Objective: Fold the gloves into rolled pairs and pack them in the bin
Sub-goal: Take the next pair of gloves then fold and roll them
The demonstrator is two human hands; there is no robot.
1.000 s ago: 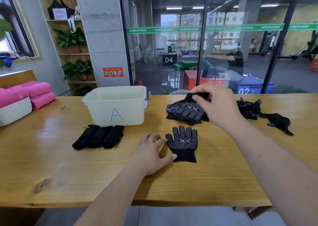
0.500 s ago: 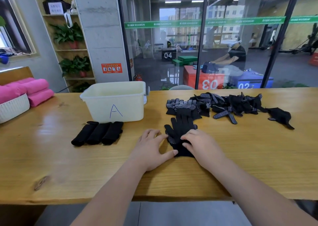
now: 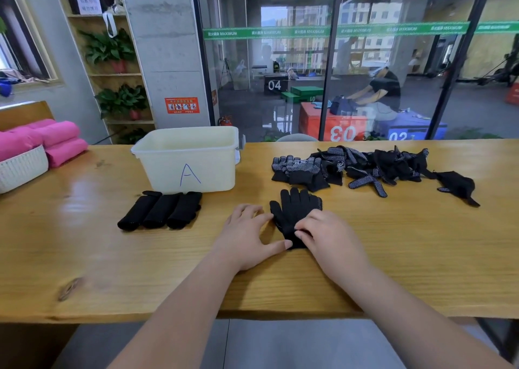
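A black glove (image 3: pixel 295 208) lies flat on the tabletop (image 3: pixel 84 256) near its front edge, straight ahead of the person, tips pointing to 12 o'clock and cuff toward 6. White grip dots show along its 3 o'clock and 8 o'clock edges.

The left hand (image 3: pixel 247 236) lies palm down on the wood at the glove's 9 o'clock. Its fingers are straight and spread, holding nothing. The index finger reaches the glove's side, and the thumb tip touches the cuff.

The right hand (image 3: pixel 328 239) sits at the glove's 4 o'clock. Its fingers (image 3: pixel 302 235) are curled and pinch the cuff fabric.

The bin (image 3: pixel 188 160), pale plastic with an "A" drawn on its front wall, stands upright at 10 o'clock from the glove. What it holds cannot be seen.

Three black rolls (image 3: pixel 160 210) lie side by side on the tabletop just in front of the bin, at 9 o'clock from the left hand, touching one another.

A loose pile (image 3: pixel 351 166) of black dotted gloves spreads at 1 o'clock from the flat glove, close to it but apart. One stray glove (image 3: pixel 457 184) lies at the pile's 3 o'clock end.

At the tabletop's far 9 o'clock end sits a white basket (image 3: pixel 22 169), with pink towels (image 3: pixel 56 141) rolled beside and in it.
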